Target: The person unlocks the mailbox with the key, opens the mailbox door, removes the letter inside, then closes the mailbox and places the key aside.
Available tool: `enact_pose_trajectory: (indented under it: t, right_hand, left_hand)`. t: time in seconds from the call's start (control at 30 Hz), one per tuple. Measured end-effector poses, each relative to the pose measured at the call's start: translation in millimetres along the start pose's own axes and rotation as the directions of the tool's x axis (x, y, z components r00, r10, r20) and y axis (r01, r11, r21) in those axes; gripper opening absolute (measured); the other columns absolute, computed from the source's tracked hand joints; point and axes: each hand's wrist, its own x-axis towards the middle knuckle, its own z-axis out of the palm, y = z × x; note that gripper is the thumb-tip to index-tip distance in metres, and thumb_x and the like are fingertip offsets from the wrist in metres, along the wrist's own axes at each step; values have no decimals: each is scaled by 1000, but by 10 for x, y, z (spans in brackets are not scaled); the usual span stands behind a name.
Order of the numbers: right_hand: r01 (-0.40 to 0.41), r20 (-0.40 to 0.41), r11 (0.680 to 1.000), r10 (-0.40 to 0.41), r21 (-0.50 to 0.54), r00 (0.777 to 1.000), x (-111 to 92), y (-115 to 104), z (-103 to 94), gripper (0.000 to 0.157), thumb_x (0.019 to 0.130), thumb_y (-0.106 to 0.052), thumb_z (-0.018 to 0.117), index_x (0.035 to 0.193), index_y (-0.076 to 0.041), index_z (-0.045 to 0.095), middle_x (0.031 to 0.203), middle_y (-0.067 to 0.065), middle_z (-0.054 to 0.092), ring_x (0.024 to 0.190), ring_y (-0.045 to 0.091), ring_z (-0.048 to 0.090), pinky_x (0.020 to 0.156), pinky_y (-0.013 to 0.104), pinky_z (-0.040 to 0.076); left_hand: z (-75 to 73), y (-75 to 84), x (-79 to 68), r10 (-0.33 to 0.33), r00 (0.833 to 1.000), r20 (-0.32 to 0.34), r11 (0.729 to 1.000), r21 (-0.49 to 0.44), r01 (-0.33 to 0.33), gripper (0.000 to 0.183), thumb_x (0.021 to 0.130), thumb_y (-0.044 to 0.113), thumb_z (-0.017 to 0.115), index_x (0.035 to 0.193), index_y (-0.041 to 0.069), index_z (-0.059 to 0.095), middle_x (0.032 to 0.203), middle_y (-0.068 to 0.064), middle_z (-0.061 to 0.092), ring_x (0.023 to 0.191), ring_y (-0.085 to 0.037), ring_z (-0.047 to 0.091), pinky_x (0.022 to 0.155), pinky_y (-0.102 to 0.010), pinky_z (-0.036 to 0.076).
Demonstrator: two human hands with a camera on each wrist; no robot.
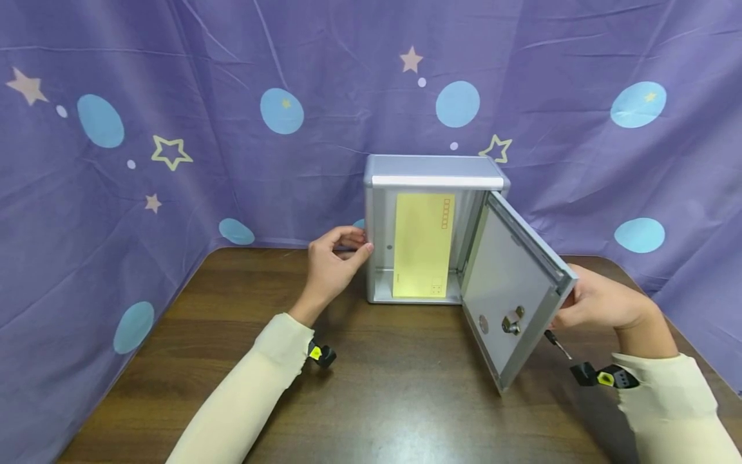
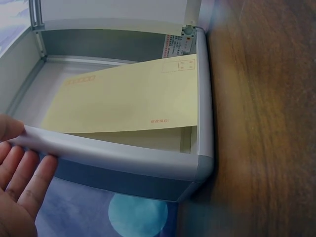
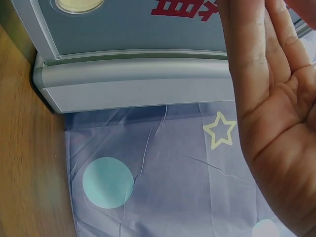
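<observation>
A grey metal letter box (image 1: 437, 166) stands on the table with its door (image 1: 510, 283) swung wide toward the right front. Inside, a yellow envelope (image 1: 423, 245) leans upright against the back wall. My left hand (image 1: 339, 258) grips the box's left side, thumb on the front rim and fingers along the outer wall. Behind the door's free edge is my right hand (image 1: 608, 303), at its outer face; the fingertips are hidden, so I cannot tell what they hold. Just below it shows a small thing with a black end and thin metal shaft (image 1: 559, 346).
A lock (image 1: 513, 320) sits on the door's inner face. Red characters (image 3: 182, 7) and a round window (image 3: 79, 4) mark the outer face. The brown wooden table (image 1: 359, 386) meets a purple patterned cloth (image 1: 324, 167) behind the box.
</observation>
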Motion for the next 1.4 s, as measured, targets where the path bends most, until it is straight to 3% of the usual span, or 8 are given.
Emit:
enact_pose_trajectory:
  t: [0.2,0.37,0.57,0.77,0.87,1.0,1.2,1.4]
  right_hand:
    - [-7,15,1000,7,18,1000,30,-8,-4,46,83,31,49,119,5,57,97,12,62,76,25,59,55,43,54]
    - [-23,12,1000,23,15,1000,39,-11,-8,45,84,30,49,121,5,57,99,12,64,79,22,62,58,41,57]
    - [-17,15,1000,17,23,1000,32,-3,-6,48,83,31,49,124,6,56,103,11,65,85,18,64,60,41,58]
    - [-6,20,1000,6,27,1000,37,11,-6,48,83,32,48,123,6,56,103,11,66,86,16,65,60,41,58]
    - [-5,19,1000,5,20,1000,39,14,-4,47,82,32,50,122,6,56,101,12,66,84,16,65,60,40,59]
    - [-9,12,1000,9,8,1000,43,15,0,46,81,31,52,118,5,58,97,11,66,81,18,65,59,39,59]
    - [-7,5,1000,7,9,1000,32,15,0,46,79,31,53,116,4,58,95,11,65,77,20,64,58,39,59]
    - [2,-5,1000,-2,6,1000,12,10,-14,48,79,31,54,119,5,58,98,10,66,80,17,64,60,38,59]
  left_hand:
    - [2,23,9,38,999,-14,999,28,-37,22,82,-12,78,102,-15,69,90,-29,71,78,-32,69,70,-37,65]
    - [11,-103,29,131,989,-75,986,109,-122,19,82,-7,80,98,-10,71,86,-22,72,74,-26,69,64,-43,64]
    - [68,-150,45,291,952,-98,950,145,-276,13,82,-1,82,92,-2,74,81,-12,73,70,-23,69,61,-27,62]
    - [210,-76,41,422,907,-19,904,91,-418,10,85,0,79,93,-3,74,81,-11,73,68,-23,70,63,-30,63]
    - [292,-54,33,439,898,13,894,94,-438,10,86,0,78,94,-4,73,83,-11,73,70,-22,71,64,-30,63]
    - [410,-37,7,395,914,90,908,115,-403,14,88,2,77,100,-4,72,88,-14,73,77,-22,72,69,-28,63]
    - [601,-18,-30,249,946,210,937,196,-290,26,90,5,75,113,-5,68,103,-18,71,92,-29,70,83,-32,63]
    - [776,-20,-8,6,973,230,929,359,-90,43,92,12,75,130,-3,61,125,-18,65,112,-31,63,98,-41,55]
